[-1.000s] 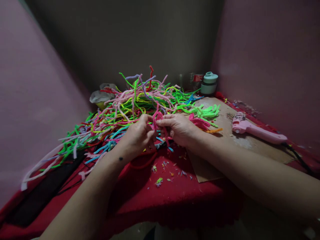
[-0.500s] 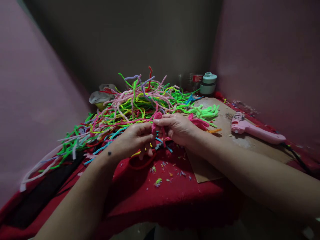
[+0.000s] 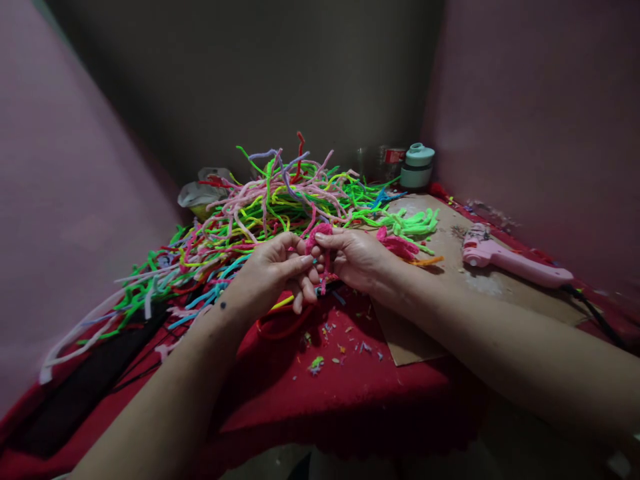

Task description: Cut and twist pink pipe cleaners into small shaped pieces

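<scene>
A bent and looped pink pipe cleaner [image 3: 320,233] is held between my two hands, above the red cloth. My right hand [image 3: 357,260] pinches it, thumb on top of the loop, with one end hanging below the fingers. From the left, my left hand [image 3: 280,270] closes thumb and forefinger on its near side, the lower fingers loosely curled. Just behind lies a big tangled heap of pipe cleaners [image 3: 280,200] in green, pink, yellow and other colours. Partly under my left hand, red-handled scissors [image 3: 285,327] rest on the cloth.
A pink hot glue gun [image 3: 515,263] lies on a cardboard sheet [image 3: 450,287] at right, beside bent pink pieces [image 3: 397,244] and green pieces [image 3: 417,222]. A pale green bottle [image 3: 417,167] stands behind. Small clippings [image 3: 317,364] dot the red cloth [image 3: 320,400]. A black strip [image 3: 90,387] lies at left.
My left hand has shifted slightly, its fingers turning and curling closer to my right hand. The pink pipe cleaner has turned, and its loop now shows rounder above my right thumb.
</scene>
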Motion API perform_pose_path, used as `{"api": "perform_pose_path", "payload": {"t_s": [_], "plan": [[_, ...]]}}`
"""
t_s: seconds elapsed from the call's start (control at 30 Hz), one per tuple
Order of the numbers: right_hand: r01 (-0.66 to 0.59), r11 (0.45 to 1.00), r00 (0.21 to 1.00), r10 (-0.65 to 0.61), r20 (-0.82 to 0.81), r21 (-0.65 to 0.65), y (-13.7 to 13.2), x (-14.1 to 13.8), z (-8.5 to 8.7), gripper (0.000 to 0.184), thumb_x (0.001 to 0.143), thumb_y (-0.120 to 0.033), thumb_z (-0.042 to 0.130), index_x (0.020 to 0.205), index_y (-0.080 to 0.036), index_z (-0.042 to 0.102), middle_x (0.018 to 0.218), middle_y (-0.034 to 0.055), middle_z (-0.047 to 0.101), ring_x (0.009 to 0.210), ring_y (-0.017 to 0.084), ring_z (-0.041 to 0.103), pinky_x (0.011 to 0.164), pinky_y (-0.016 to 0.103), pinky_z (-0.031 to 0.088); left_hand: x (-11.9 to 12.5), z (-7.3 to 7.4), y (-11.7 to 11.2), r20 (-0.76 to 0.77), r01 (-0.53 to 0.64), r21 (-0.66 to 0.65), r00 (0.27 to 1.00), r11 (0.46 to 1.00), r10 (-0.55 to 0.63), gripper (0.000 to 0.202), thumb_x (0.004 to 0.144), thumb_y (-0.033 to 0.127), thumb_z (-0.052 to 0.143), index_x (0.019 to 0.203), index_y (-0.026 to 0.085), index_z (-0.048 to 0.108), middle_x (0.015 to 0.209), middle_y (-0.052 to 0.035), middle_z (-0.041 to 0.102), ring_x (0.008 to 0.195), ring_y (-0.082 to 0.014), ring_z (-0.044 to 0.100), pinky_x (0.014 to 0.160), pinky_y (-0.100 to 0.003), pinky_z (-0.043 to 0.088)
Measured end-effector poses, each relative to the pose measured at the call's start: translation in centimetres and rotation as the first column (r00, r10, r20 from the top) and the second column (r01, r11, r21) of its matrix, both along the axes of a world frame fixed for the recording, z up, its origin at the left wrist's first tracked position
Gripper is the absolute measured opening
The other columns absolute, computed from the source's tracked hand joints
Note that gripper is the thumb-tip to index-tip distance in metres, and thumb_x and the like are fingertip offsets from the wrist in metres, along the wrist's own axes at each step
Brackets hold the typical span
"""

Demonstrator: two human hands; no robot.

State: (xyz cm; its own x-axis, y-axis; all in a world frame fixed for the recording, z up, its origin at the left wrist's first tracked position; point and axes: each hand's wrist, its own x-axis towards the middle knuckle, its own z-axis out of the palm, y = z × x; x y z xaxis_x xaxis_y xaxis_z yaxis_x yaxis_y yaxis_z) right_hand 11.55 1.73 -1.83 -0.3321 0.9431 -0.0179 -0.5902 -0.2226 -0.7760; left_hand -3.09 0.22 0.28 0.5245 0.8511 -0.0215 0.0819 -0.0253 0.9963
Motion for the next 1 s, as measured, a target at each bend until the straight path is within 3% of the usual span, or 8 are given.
{"api": "perform_pose_path", "payload": {"t_s": [0.17, 0.27, 0.37, 0.5, 0.7, 0.83, 1.0], "plan": [[0.065, 0.988, 0.996, -0.073, 0.057, 0.144, 0.04, -0.23, -0.25, 0.013, 0.075, -0.007, 0.052, 0.064, -0.012, 0.056, 0.051, -0.0006, 0.057, 0.041, 0.009, 0.051, 0.043, 0.021, 0.04, -0.46, -0.15, 0.42, 0.088, 0.033, -0.028, 0.996, 0.999, -0.031, 0.013, 0.078, 0.015, 0.057, 0.083, 0.015, 0.045, 0.069, -0.002, 0.063, 0.044, -0.0118, 0.058, 0.034, -0.02, 0.045], [0.088, 0.982, 0.991, -0.103, 0.085, 0.165, -0.11, -0.23, -0.15, 0.009, 0.072, -0.008, 0.053, 0.066, -0.013, 0.056, 0.051, -0.0014, 0.057, 0.042, 0.009, 0.052, 0.044, 0.022, 0.042, -0.67, -0.11, 0.63, 0.119, 0.056, -0.08, 0.992, 0.995, -0.047, 0.014, 0.077, 0.018, 0.06, 0.083, 0.015, 0.048, 0.073, -0.0021, 0.063, 0.046, -0.0107, 0.058, 0.035, -0.02, 0.046], [0.123, 0.981, 0.978, -0.145, 0.147, 0.148, -0.29, -0.18, 0.0, 0.005, 0.07, -0.01, 0.055, 0.067, -0.014, 0.057, 0.05, -0.003, 0.055, 0.043, 0.009, 0.05, 0.045, 0.022, 0.042, -0.48, 0.14, 0.4, 0.041, -0.06, -0.079, 0.997, 0.995, 0.063, 0.018, 0.079, 0.028, 0.06, 0.089, 0.018, 0.049, 0.066, 0.0008, 0.062, 0.044, -0.0102, 0.057, 0.034, -0.018, 0.044], [0.158, 0.959, 0.942, -0.217, 0.257, 0.235, -0.43, -0.09, -0.05, 0.004, 0.067, -0.013, 0.058, 0.063, -0.014, 0.057, 0.051, -0.0039, 0.052, 0.042, 0.006, 0.044, 0.042, 0.019, 0.037, -0.1, 0.45, -0.05, -0.079, -0.172, -0.013, 0.982, 0.985, 0.17, 0.02, 0.075, 0.031, 0.063, 0.083, 0.017, 0.052, 0.059, 0.0016, 0.06, 0.04, -0.0093, 0.054, 0.03, -0.015, 0.039], [0.067, 0.967, 0.956, -0.133, 0.263, 0.245, -0.68, 0.15, 0.15, 0.007, 0.068, -0.02, 0.061, 0.067, -0.014, 0.059, 0.056, -0.0012, 0.058, 0.047, 0.008, 0.05, 0.046, 0.021, 0.039, -0.29, 0.42, 0.2, -0.015, -0.233, 0.049, 0.972, 0.971, 0.234, 0.018, 0.072, 0.03, 0.065, 0.077, 0.015, 0.056, 0.062, 0.0005, 0.061, 0.041, -0.0075, 0.053, 0.034, -0.015, 0.038], [-0.013, 0.975, 0.917, -0.076, 0.392, 0.221, -0.69, 0.31, 0.25, 0.006, 0.061, -0.012, 0.064, 0.06, -0.014, 0.058, 0.051, -0.0028, 0.055, 0.044, 0.006, 0.046, 0.045, 0.021, 0.038, -0.6, 0.66, 0.38, 0.052, -0.317, 0.077, 0.948, 0.945, 0.313, 0.015, 0.071, 0.027, 0.065, 0.074, 0.015, 0.057, 0.053, 0.0032, 0.056, 0.039, -0.0063, 0.049, 0.035, -0.014, 0.036], [-0.152, 0.959, 0.886, 0.026, 0.464, 0.237, -0.81, 0.19, 0.07, 0.004, 0.062, -0.011, 0.062, 0.061, -0.014, 0.058, 0.047, -0.0032, 0.054, 0.041, 0.007, 0.047, 0.043, 0.021, 0.038, -0.78, 0.77, 0.44, 0.074, -0.355, 0.081, 0.934, 0.931, 0.35, 0.014, 0.069, 0.024, 0.066, 0.074, 0.016, 0.056, 0.048, 0.0033, 0.054, 0.04, -0.007, 0.049, 0.038, -0.014, 0.038]]}}
